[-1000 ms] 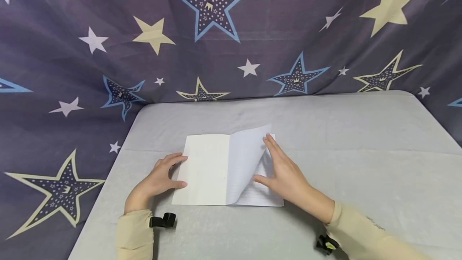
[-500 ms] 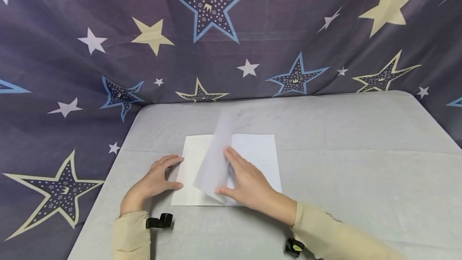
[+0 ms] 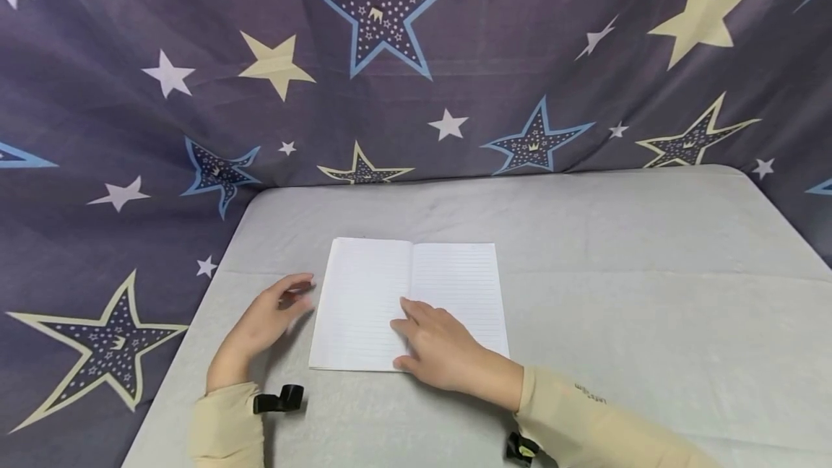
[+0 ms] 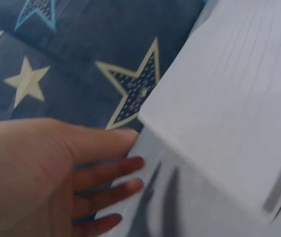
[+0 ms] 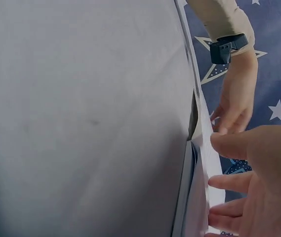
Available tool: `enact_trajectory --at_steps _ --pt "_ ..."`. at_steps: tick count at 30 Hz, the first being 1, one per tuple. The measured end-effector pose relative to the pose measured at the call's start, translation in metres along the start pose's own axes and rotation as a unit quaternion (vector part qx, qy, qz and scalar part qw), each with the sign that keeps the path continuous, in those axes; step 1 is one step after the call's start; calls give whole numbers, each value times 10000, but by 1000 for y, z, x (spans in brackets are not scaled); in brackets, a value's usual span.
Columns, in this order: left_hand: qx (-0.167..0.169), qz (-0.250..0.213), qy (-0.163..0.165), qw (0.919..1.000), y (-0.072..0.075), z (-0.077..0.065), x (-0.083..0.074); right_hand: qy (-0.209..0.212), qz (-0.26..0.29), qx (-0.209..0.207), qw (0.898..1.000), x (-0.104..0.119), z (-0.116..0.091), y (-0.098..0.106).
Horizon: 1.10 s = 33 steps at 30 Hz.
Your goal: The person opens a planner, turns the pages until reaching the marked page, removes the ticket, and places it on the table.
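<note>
One notebook (image 3: pixel 360 302) I'm watching lies spread on the table (image 3: pixel 637 309); right hand (image 3: pixel 448 349) touches its middle, fingers loosely extended, left hand (image 3: pixel 265 320) just off its left edge, fingers relaxed.

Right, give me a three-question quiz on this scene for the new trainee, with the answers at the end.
1. Multiple choice: where is the right grip relative to the open notebook?
A) wholly off it
B) over its pages
C) underneath it

2. True or false: in the head view, the left grip is beside the notebook, apart from its pages.

3. Fill in the blank: the dark cloth behind the grey table is patterned with ____.

Key: 1. B. 2. True; a gap shows between the fingertips and the notebook's edge. 3. Stars.
</note>
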<state>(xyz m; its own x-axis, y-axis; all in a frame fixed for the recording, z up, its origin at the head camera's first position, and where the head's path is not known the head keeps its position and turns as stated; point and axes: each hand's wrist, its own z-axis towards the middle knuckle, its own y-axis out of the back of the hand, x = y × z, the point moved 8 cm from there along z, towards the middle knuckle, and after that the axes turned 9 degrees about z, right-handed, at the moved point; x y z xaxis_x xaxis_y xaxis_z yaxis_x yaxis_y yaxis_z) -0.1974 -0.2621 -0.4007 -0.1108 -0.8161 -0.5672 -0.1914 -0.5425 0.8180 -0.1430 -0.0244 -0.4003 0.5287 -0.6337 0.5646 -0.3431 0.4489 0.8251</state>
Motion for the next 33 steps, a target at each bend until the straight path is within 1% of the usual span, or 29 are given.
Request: enact_trajectory --at_steps 1,4,7,10,14,16,19,21,23,28,33 --pt "-7 -88 -42 10000 -2 2 -3 36 -7 62 10000 0 0 0" --pt "157 -128 -159 9997 -12 6 -10 145 22 234 9996 -1 -3 -1" --pt "301 29 -274 9992 -22 9 -15 270 183 429 9985 -5 -9 1" --pt "218 213 -267 9992 -26 11 -16 404 412 501 9971 -13 -20 9" --pt "206 335 -225 9990 -27 11 -15 558 603 255 9963 -32 -37 28" --pt "243 381 -204 9988 -27 11 -14 504 671 83 9964 -46 -45 38" --pt "302 416 -179 9985 -27 11 -14 182 821 -83 9964 -68 -57 49" --pt "320 436 -158 9984 -26 10 -14 -42 955 -100 9954 -80 -63 52" --pt "324 468 -136 9983 -25 10 -15 -156 1016 -90 9947 -89 -69 53" --pt "321 513 -107 9981 -25 9 -16 5 906 -136 9958 -96 -78 51" --pt "303 488 -79 9983 -24 7 -17 85 649 -305 9974 -96 -79 51"
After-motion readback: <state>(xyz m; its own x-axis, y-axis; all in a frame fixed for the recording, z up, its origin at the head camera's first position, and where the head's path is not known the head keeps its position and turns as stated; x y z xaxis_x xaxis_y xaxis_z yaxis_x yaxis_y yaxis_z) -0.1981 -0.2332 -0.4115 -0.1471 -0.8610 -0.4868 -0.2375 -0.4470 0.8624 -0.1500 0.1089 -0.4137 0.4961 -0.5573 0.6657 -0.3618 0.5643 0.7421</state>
